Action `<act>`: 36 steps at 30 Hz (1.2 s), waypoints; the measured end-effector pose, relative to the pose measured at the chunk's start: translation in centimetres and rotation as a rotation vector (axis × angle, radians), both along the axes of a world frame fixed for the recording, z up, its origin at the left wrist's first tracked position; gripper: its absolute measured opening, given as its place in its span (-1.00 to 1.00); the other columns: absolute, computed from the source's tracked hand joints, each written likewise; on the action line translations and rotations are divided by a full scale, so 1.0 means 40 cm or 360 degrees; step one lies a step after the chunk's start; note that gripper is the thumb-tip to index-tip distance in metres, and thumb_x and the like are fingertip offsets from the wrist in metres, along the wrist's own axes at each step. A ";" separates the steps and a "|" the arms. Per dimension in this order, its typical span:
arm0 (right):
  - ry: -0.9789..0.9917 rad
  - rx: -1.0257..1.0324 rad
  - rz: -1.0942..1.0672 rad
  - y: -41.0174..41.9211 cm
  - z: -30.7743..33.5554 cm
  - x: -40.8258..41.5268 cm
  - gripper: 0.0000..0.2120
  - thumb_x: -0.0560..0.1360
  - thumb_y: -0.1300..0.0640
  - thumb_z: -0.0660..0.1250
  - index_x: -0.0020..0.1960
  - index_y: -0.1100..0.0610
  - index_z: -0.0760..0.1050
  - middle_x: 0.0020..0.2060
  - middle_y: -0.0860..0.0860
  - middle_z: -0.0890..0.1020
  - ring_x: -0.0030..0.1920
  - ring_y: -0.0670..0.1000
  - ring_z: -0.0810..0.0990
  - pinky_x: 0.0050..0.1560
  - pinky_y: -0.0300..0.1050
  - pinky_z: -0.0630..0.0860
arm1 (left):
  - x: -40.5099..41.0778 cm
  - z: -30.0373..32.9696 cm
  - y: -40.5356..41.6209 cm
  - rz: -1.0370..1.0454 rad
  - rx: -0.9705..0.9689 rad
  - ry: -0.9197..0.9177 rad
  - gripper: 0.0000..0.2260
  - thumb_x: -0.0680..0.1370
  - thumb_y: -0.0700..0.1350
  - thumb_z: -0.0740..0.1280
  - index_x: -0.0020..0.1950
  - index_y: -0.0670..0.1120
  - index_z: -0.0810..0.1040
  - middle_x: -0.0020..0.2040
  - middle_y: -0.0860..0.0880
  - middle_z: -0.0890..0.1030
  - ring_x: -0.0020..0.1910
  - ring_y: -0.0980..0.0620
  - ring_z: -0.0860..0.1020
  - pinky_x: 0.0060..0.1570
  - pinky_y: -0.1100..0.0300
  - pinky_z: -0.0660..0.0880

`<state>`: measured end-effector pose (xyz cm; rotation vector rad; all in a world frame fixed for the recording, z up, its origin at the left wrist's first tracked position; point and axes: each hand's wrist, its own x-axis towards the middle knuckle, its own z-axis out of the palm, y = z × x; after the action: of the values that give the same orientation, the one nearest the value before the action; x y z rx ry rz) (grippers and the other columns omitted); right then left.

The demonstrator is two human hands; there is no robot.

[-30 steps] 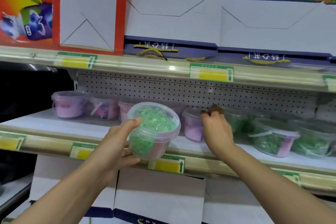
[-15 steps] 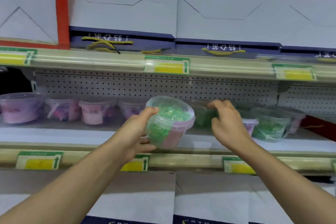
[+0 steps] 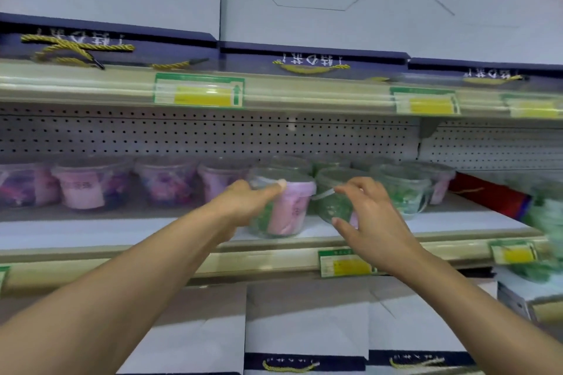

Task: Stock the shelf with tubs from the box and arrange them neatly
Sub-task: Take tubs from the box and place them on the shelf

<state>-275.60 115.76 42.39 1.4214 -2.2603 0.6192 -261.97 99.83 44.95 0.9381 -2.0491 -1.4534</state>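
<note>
A clear tub (image 3: 286,210) with green contents and a pink label stands at the front of the middle shelf (image 3: 122,231), and my left hand (image 3: 243,204) is closed around its left side and rim. Just to its right sits a green tub (image 3: 330,204) with a white handle. My right hand (image 3: 371,219) is against that tub's right side, thumb low and fingers spread. More green tubs (image 3: 402,189) stand behind and to the right. A row of purple tubs (image 3: 82,189) fills the left of the shelf.
A perforated back panel (image 3: 213,134) closes the shelf behind the tubs. White gift boxes (image 3: 304,3) sit on the shelf above and more below (image 3: 304,323). A red item (image 3: 487,195) lies at the shelf's right. Blurred green tubs and a box edge (image 3: 524,295) are at far right.
My left hand has moved the green tub forward and set it on the shelf, upright. My right hand has come back from the rear tubs to the tub beside it. The view shifted right.
</note>
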 end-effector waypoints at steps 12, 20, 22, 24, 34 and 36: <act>0.0143 0.0074 -0.0107 0.005 -0.023 -0.051 -0.42 0.49 0.03 0.31 0.45 0.07 0.22 0.41 0.10 0.21 0.40 0.09 0.17 0.36 -0.08 0.18 | -0.059 -0.042 0.039 0.0313 -0.0803 -0.0341 -0.13 0.35 0.11 0.50 0.42 -0.19 0.06 0.37 -0.22 0.34 0.30 -0.20 0.40 0.22 0.00 0.40; 0.0093 0.0169 0.0008 0.019 -0.013 -0.077 -0.31 0.47 0.01 0.32 0.50 0.08 0.09 0.46 0.09 0.13 0.45 0.08 0.08 0.41 -0.07 0.10 | -0.085 -0.042 0.034 0.0401 -0.0805 -0.0477 -0.26 0.39 0.14 0.46 0.35 -0.19 0.17 0.31 -0.26 0.41 0.23 -0.25 0.45 0.17 -0.03 0.44; 0.0070 0.0128 0.0051 0.052 -0.020 -0.075 -0.30 0.47 0.01 0.34 0.50 0.08 0.09 0.48 0.08 0.12 0.47 0.08 0.05 0.44 -0.06 0.08 | -0.080 -0.052 0.053 0.0446 -0.0797 -0.0470 -0.26 0.41 0.10 0.45 0.40 -0.14 0.13 0.36 -0.27 0.33 0.28 -0.27 0.41 0.24 -0.08 0.40; 0.0110 0.0116 0.0093 0.097 -0.033 -0.069 -0.29 0.46 0.01 0.35 0.50 0.09 0.11 0.48 0.07 0.13 0.48 0.08 0.05 0.45 -0.06 0.05 | -0.068 -0.064 0.085 0.0525 -0.0833 -0.0425 -0.25 0.42 0.04 0.45 0.44 -0.07 0.06 0.40 -0.26 0.23 0.35 -0.29 0.31 0.28 -0.11 0.33; 0.0102 0.0279 0.0337 0.319 -0.198 -0.031 -0.38 0.49 0.06 0.33 0.47 0.13 0.18 0.45 0.10 0.20 0.47 0.12 0.11 0.45 -0.01 0.09 | 0.006 -0.201 0.410 0.0249 -0.1465 -0.0479 -0.49 0.48 -0.03 0.37 0.39 0.00 0.30 0.37 0.00 0.34 0.34 -0.04 0.30 0.24 0.07 0.35; 0.0033 0.0395 0.0353 0.351 -0.262 -0.024 -0.39 0.52 0.04 0.30 0.48 0.13 0.15 0.47 0.12 0.17 0.47 0.12 0.10 0.44 -0.02 0.11 | 0.013 -0.262 0.463 0.0162 -0.1398 -0.0599 -0.50 0.50 -0.02 0.34 0.41 0.00 0.30 0.37 0.00 0.36 0.34 -0.04 0.32 0.22 0.05 0.38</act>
<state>-276.57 129.78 31.90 1.8062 -2.2426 0.3957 -261.45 118.37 34.48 0.9251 -2.4867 -0.2215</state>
